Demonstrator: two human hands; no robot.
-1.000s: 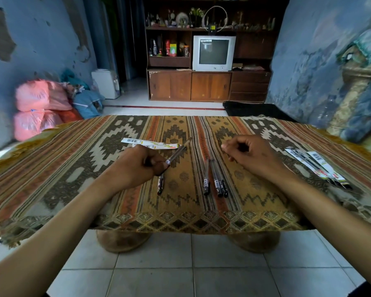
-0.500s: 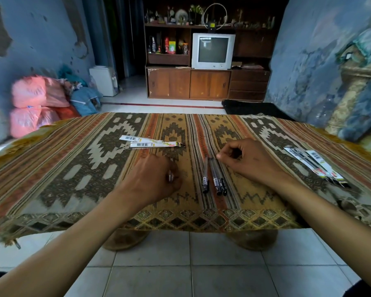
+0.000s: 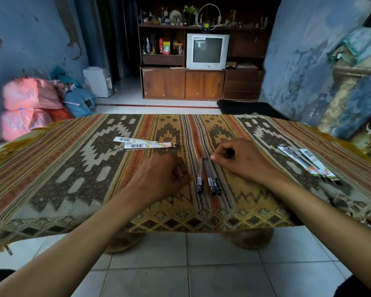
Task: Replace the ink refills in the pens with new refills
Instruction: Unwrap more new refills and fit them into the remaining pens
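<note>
Three dark pens (image 3: 209, 179) lie side by side on the patterned tablecloth (image 3: 73, 168), caps towards me. My left hand (image 3: 159, 179) rests knuckles up just left of them, fingers curled under; nothing shows in it, and the pen it carried is out of sight. My right hand (image 3: 242, 161) hovers at the pens' far ends, thumb and forefinger pinched together right by their tips, with nothing visible between them. Flat white refill packets (image 3: 146, 144) lie beyond my left hand. More refill packets (image 3: 308, 163) sit at the right of the table.
The cloth hangs over the table's near edge (image 3: 180, 221), above a tiled floor. Beyond the table stand a wooden cabinet with a television (image 3: 207, 51), pink bags (image 3: 24, 103) at the left and draped furniture (image 3: 356, 82) at the right.
My left hand came down from holding a pen tilted in the air to lying flat on the cloth, and the pen is now hidden. My right hand shifted slightly towards the pens' far ends.
</note>
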